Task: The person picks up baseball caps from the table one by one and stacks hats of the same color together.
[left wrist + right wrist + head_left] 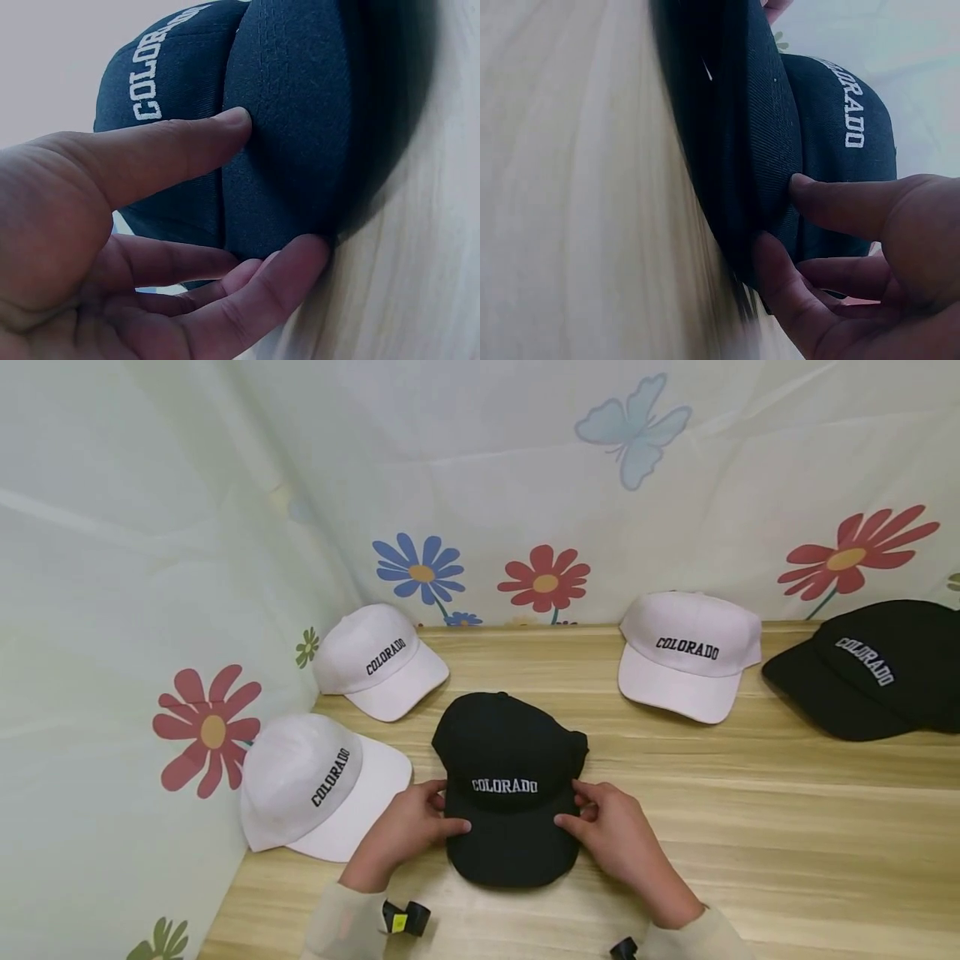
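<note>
A black baseball cap point(510, 747) with white COLORADO lettering sits front and centre on the table, its brim toward me. My left hand point(411, 827) pinches the brim's left edge, thumb on top and fingers beneath. On the opposite edge my right hand point(615, 827) grips the brim the same way. In the left wrist view the thumb lies across the black cap point(292, 97) near the brim seam, with fingertips at the brim's edge. The right wrist view shows thumb and fingers at the edge of the black cap point(772, 135), close over the wood.
Two white caps stand on the left, one nearer point(300, 785) and one at the back point(367, 652). At the back right are another white cap point(690, 643) and a second black cap point(892, 668). A flowered curtain point(480, 460) borders the wooden table point(750, 827).
</note>
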A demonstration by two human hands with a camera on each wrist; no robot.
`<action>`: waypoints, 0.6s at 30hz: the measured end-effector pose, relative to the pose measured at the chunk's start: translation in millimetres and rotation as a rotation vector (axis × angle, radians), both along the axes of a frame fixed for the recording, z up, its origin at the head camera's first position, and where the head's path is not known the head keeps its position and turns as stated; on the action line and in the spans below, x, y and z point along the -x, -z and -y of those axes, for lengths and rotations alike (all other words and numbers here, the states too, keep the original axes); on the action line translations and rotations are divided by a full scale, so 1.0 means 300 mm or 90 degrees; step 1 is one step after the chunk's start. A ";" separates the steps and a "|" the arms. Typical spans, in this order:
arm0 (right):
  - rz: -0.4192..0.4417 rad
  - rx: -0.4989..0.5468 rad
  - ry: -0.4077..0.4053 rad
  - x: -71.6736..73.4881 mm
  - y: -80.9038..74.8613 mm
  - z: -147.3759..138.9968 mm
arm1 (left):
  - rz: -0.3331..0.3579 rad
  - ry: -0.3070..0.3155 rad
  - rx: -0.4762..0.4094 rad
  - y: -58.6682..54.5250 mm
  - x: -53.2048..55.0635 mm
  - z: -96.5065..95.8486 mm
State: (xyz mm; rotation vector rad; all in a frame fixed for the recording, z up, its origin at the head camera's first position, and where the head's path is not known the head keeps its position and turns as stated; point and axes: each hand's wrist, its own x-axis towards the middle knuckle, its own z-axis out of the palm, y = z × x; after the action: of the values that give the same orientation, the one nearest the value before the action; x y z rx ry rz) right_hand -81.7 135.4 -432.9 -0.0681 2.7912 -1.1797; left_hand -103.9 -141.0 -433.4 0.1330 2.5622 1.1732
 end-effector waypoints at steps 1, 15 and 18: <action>-0.001 -0.002 -0.001 0.000 0.000 -0.001 | -0.002 0.002 0.003 0.000 0.001 0.000; 0.006 0.001 -0.037 -0.001 -0.020 -0.038 | -0.133 0.000 0.184 -0.091 -0.014 -0.041; -0.017 -0.007 -0.037 0.000 -0.028 -0.051 | -0.150 -0.016 0.199 -0.125 -0.016 -0.050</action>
State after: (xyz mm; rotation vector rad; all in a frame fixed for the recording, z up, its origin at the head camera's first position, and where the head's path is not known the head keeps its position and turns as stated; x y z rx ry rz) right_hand -81.8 150.6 -424.5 -0.1642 2.7991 -1.1580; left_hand -99.1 -125.9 -395.9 0.1756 2.9244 0.7905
